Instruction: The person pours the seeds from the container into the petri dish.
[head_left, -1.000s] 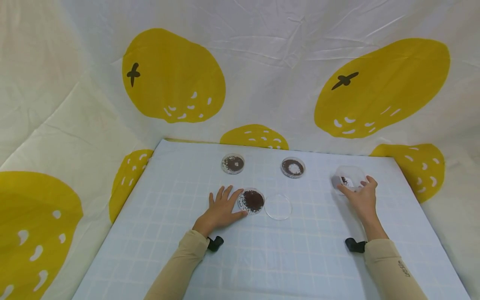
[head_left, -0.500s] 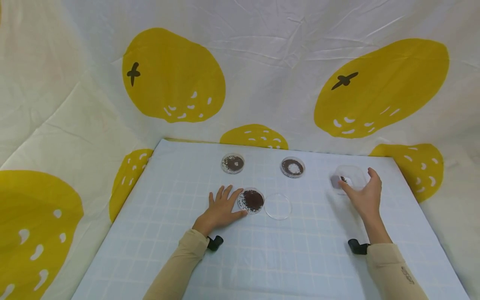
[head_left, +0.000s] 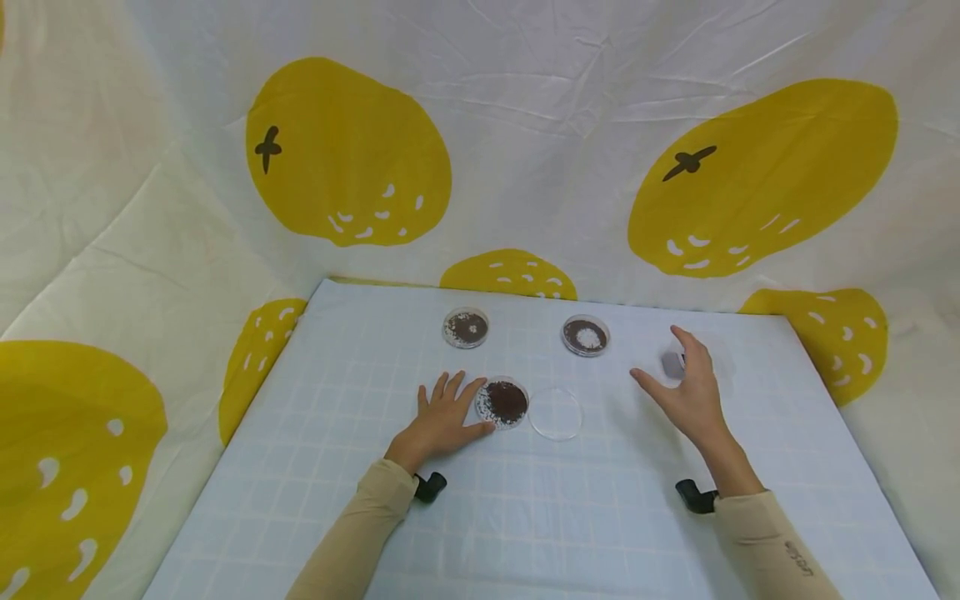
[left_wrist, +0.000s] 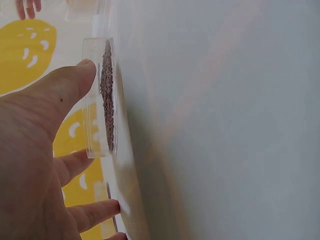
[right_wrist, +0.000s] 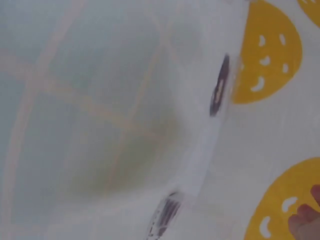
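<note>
My left hand [head_left: 442, 418] grips a clear petri dish [head_left: 503, 402] by its side, thumb on the near rim and index finger on the far one. Dark brown granules mixed with white fill that dish. In the left wrist view the thumb [left_wrist: 75, 80] lies against the dish wall, the other fingers spread below. Just right of the dish lies a clear round lid [head_left: 556, 413]. My right hand [head_left: 693, 398] holds nothing, its thumb and fingers spread wide apart above the table. It partly hides a clear plastic box [head_left: 722, 360] behind it.
Two more petri dishes stand at the back, one with dark granules and white specks [head_left: 466, 327], one with a white patch amid dark granules [head_left: 587, 336]. A small grey block shape [head_left: 672, 364] shows at the box's left side. A pale checked cloth [head_left: 570, 525] covers the table.
My right hand has let go of the clear plastic box and moved left, fingers apart. The left hand and the dish it holds have stayed in place.
</note>
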